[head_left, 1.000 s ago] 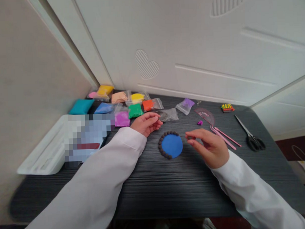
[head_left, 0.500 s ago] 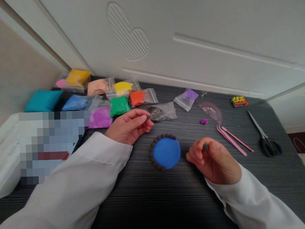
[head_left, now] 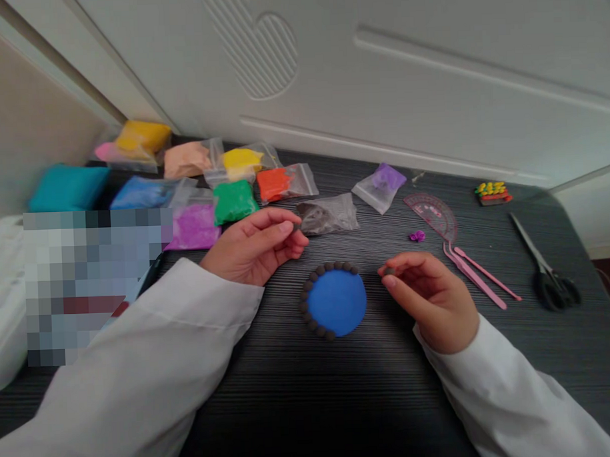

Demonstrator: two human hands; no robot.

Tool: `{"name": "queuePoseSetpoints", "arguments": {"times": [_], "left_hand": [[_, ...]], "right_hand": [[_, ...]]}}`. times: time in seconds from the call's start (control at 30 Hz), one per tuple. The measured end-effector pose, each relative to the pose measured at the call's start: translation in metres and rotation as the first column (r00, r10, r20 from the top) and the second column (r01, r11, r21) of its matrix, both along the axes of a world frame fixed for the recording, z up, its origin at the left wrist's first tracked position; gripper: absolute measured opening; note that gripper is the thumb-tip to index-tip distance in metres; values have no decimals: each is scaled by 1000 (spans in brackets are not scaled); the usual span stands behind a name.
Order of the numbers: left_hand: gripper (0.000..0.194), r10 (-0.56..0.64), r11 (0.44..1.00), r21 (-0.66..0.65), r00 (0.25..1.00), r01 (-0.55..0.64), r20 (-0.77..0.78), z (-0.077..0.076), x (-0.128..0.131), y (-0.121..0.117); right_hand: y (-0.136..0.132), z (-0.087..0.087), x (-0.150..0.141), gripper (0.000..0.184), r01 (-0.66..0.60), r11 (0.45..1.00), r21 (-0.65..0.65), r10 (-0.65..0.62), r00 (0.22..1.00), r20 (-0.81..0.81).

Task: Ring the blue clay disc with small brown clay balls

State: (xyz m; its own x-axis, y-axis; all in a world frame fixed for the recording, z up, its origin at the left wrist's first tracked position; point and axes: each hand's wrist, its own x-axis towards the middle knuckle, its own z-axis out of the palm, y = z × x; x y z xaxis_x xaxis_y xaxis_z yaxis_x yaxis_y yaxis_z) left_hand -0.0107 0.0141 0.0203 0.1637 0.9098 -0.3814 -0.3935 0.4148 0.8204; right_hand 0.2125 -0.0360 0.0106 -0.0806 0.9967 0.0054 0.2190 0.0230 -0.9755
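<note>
I wear white cloth sleeves, creased and not shiny. The blue disc near me looks smooth and dull, and the dark balls look dull too. The clear plastic bags shine. My scissors have metal blades. Fine ridges line my bench.

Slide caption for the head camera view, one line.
A small dark piece in the grip of the right hand, beside a blue disc partly rimmed with dark balls.
</note>
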Motion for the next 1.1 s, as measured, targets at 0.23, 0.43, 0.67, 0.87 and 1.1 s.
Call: {"name": "queuePoseSetpoints", "arguments": {"times": [0.23,0.43,0.67,0.87,1.1], "left_hand": [[6,9,1000,3,1000,-8,-19,2,1,0],[6,28,1000,2,999,-28,-28,3,3,-1],[4,40,999,-11,999,-40,-30,5,4,-2],[5,17,1000,-6,999,-17,-32,1,2,0],[7,4,1000,6,1000,-4,-5,-2,0,1]], "right_hand": [[1,-6,1,18,-62,994,93,26,938,347],[6,2,-2,15,-202,963,180,67,822,566],[8,0,-3,18,-249,947,201,90,810,579],[8,0,-2,21,-258,947,190,109,816,568],[10,1,-1,21,-281,941,187,142,833,534]]}}
